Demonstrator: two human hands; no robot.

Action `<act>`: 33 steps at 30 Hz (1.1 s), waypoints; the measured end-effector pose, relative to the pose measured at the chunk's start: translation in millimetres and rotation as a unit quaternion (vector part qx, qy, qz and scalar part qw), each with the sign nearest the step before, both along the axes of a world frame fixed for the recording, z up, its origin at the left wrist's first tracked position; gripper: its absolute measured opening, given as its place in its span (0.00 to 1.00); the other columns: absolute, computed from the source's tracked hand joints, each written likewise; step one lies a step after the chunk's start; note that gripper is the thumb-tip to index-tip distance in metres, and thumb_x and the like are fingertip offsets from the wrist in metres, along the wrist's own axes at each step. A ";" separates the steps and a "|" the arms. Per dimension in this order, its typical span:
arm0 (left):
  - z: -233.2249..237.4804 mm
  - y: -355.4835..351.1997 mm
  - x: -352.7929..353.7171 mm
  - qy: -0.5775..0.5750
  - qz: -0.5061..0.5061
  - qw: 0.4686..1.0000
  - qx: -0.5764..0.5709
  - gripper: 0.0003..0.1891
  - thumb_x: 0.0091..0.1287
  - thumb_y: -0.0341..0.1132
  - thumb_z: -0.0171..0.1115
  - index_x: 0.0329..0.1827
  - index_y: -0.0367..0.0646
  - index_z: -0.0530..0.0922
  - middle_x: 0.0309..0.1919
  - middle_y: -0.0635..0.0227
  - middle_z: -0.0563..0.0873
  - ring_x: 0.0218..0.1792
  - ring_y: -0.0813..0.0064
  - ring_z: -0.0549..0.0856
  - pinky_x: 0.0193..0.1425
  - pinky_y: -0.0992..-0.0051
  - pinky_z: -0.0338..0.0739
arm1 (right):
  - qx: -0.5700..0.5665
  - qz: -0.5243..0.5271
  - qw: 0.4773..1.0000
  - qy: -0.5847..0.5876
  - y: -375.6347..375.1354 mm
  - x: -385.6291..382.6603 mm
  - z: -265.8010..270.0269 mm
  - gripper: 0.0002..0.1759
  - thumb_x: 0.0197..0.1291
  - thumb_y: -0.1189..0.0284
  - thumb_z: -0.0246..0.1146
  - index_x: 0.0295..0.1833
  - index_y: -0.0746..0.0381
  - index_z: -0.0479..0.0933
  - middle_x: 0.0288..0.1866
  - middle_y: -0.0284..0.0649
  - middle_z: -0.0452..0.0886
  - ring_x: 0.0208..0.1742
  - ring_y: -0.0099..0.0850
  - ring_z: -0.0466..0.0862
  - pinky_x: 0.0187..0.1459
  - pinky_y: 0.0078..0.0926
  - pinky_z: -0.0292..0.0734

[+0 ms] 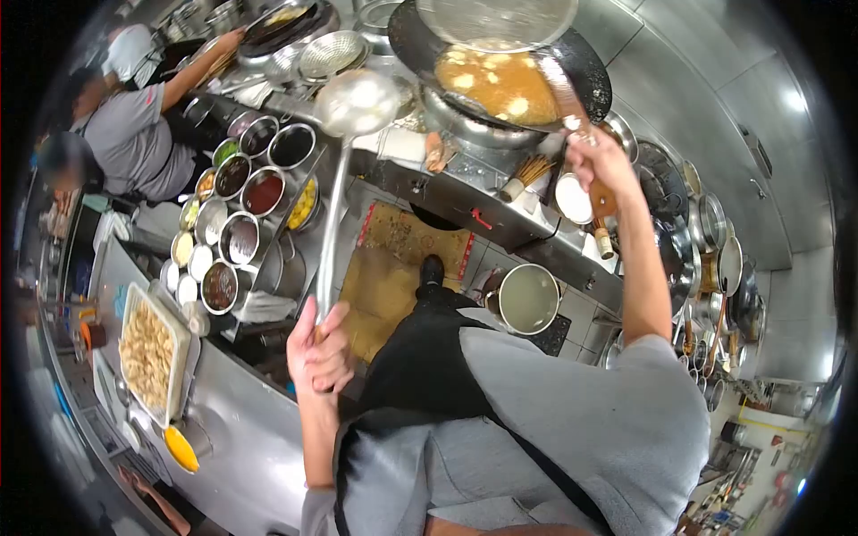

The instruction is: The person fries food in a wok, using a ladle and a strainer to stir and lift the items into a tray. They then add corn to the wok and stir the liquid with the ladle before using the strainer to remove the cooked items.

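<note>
The two hands are apart, each clamped on a handle: the left hand (320, 350) grips a ladle (357, 103), its bowl left of the wok (588, 70); the right hand (601, 165) grips a large strainer (496, 20), seen across the wok's far side. Pale pieces (518, 107) sit in the wok's brownish liquid (483, 92). Sauce pots (292, 145) stand at left.

No words, labels, brands or numbers are readable here. The red edging (466, 255) of the floor mat (386, 279) has pale marks too small to make out.
</note>
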State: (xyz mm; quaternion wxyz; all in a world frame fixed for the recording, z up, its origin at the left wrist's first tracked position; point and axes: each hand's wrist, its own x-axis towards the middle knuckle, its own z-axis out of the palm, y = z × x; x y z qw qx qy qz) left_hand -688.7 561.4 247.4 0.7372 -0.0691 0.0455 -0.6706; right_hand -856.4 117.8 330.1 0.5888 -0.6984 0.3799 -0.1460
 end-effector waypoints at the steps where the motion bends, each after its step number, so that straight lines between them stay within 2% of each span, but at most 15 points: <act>1: -1.5 -28.2 9.8 0.003 -0.019 1.000 -0.019 0.22 0.76 0.55 0.31 0.36 0.46 0.58 0.11 0.75 0.65 0.05 0.82 0.65 0.05 0.77 0.59 | -0.029 -0.011 0.999 0.009 -42.9 -5.6 -10.2 0.08 0.65 0.71 0.58 0.44 0.63 0.68 0.22 0.32 0.72 0.15 0.21 0.72 0.14 0.23 0.73; 4: 5.8 -100.4 27.2 0.063 -0.030 0.997 -0.044 0.22 0.77 0.53 0.32 0.34 0.44 0.57 0.12 0.74 0.66 0.05 0.84 0.65 0.05 0.82 0.64 | -0.049 -0.031 0.998 0.014 -157.0 -13.2 -54.5 0.05 0.63 0.75 0.56 0.39 0.64 0.67 0.22 0.34 0.72 0.14 0.23 0.73 0.14 0.25 0.74; 7: 16.0 -146.4 37.1 0.051 -0.025 0.997 -0.053 0.21 0.77 0.52 0.32 0.34 0.44 0.57 0.13 0.74 0.66 0.05 0.84 0.65 0.05 0.82 0.65 | -0.169 -0.131 0.969 0.122 -227.0 1.3 -85.6 0.03 0.60 0.77 0.54 0.37 0.65 0.67 0.20 0.37 0.72 0.13 0.28 0.73 0.15 0.31 0.74; 9: 23.7 -161.3 41.0 0.039 -0.018 0.998 -0.050 0.21 0.77 0.53 0.32 0.34 0.44 0.58 0.13 0.74 0.66 0.05 0.84 0.66 0.06 0.81 0.66 | -0.350 -0.184 0.884 0.248 -265.0 17.6 -115.0 0.01 0.58 0.79 0.52 0.34 0.66 0.68 0.18 0.39 0.72 0.12 0.33 0.73 0.15 0.37 0.74; 10: 28.2 -163.3 42.4 0.031 -0.017 0.999 -0.030 0.21 0.77 0.53 0.33 0.34 0.45 0.58 0.12 0.75 0.66 0.05 0.86 0.64 0.06 0.82 0.65 | -0.242 -0.183 0.922 0.240 -279.7 24.8 -128.4 0.04 0.58 0.78 0.52 0.33 0.67 0.70 0.17 0.39 0.71 0.12 0.35 0.73 0.15 0.38 0.74; 11: 33.7 -164.3 43.9 0.023 -0.018 1.000 -0.009 0.21 0.77 0.54 0.34 0.34 0.45 0.59 0.12 0.77 0.65 0.05 0.88 0.63 0.05 0.82 0.64 | -0.237 -0.179 0.924 0.240 -295.7 31.7 -147.5 0.04 0.58 0.78 0.52 0.33 0.67 0.70 0.17 0.39 0.71 0.12 0.35 0.73 0.15 0.38 0.74; 13: 43.5 -168.2 47.6 0.014 -0.013 1.000 0.013 0.21 0.77 0.54 0.34 0.34 0.46 0.59 0.12 0.77 0.65 0.04 0.88 0.62 0.05 0.82 0.63 | -0.039 -0.078 0.986 0.140 -327.1 45.2 -176.1 0.07 0.60 0.76 0.53 0.29 0.67 0.70 0.17 0.38 0.71 0.12 0.33 0.73 0.15 0.36 0.74; 15: 48.1 -172.6 54.2 0.003 0.001 0.999 0.048 0.22 0.77 0.55 0.33 0.34 0.46 0.60 0.12 0.78 0.65 0.04 0.88 0.62 0.05 0.83 0.62 | 0.001 -0.059 0.988 0.144 -323.8 66.1 -183.7 0.10 0.62 0.75 0.53 0.27 0.64 0.68 0.17 0.35 0.70 0.13 0.28 0.71 0.16 0.31 0.72; 16: 48.2 -175.4 58.0 -0.009 0.000 0.999 0.052 0.22 0.77 0.55 0.33 0.34 0.46 0.60 0.12 0.78 0.65 0.05 0.88 0.63 0.06 0.82 0.62 | 0.089 -0.008 0.988 0.124 -322.1 74.1 -191.8 0.11 0.63 0.75 0.54 0.26 0.62 0.67 0.18 0.34 0.69 0.14 0.26 0.70 0.17 0.29 0.72; 17: 47.6 -179.6 64.3 -0.008 0.001 0.999 0.052 0.22 0.77 0.55 0.33 0.34 0.46 0.60 0.12 0.78 0.65 0.05 0.88 0.63 0.06 0.82 0.62 | 0.173 0.042 0.979 0.102 -321.3 85.4 -195.1 0.12 0.64 0.74 0.54 0.26 0.61 0.66 0.18 0.32 0.68 0.15 0.23 0.69 0.17 0.26 0.71; 21: 44.2 -190.7 92.6 -0.031 -0.012 0.998 0.061 0.21 0.77 0.54 0.34 0.34 0.46 0.61 0.12 0.78 0.65 0.06 0.87 0.63 0.08 0.81 0.65 | 0.320 0.049 0.945 0.050 -252.8 127.1 -183.2 0.09 0.69 0.74 0.51 0.34 0.57 0.62 0.22 0.27 0.64 0.16 0.16 0.64 0.18 0.19 0.66; 25: 44.2 -202.4 137.4 -0.037 -0.042 0.995 0.079 0.22 0.77 0.54 0.34 0.34 0.45 0.62 0.12 0.78 0.65 0.06 0.86 0.64 0.08 0.80 0.65 | 0.419 0.001 0.907 -0.024 -208.4 155.5 -170.1 0.06 0.71 0.73 0.49 0.38 0.59 0.63 0.24 0.27 0.65 0.17 0.13 0.63 0.16 0.13 0.65; 27: 37.6 -207.0 166.6 -0.047 -0.059 0.994 0.076 0.22 0.77 0.53 0.35 0.34 0.45 0.63 0.12 0.78 0.64 0.06 0.85 0.65 0.08 0.79 0.64 | 0.606 0.022 0.773 -0.183 -197.7 161.9 -164.9 0.10 0.72 0.73 0.49 0.33 0.60 0.64 0.23 0.29 0.67 0.16 0.15 0.64 0.17 0.13 0.67; 29: 34.4 -214.1 196.2 -0.070 -0.084 0.991 0.081 0.21 0.78 0.52 0.33 0.35 0.44 0.61 0.14 0.75 0.65 0.07 0.84 0.65 0.08 0.79 0.61 | 0.612 -0.008 0.760 -0.218 -169.1 161.6 -143.6 0.10 0.72 0.73 0.49 0.34 0.61 0.64 0.23 0.29 0.67 0.15 0.15 0.65 0.16 0.12 0.66; 33: 25.9 -241.4 244.6 -0.135 -0.126 0.978 0.098 0.21 0.77 0.50 0.37 0.36 0.41 0.67 0.14 0.78 0.65 0.08 0.86 0.65 0.10 0.81 0.61 | 0.535 -0.061 0.809 -0.235 -123.5 156.5 -109.5 0.06 0.71 0.75 0.48 0.38 0.62 0.65 0.24 0.28 0.67 0.15 0.15 0.64 0.16 0.13 0.64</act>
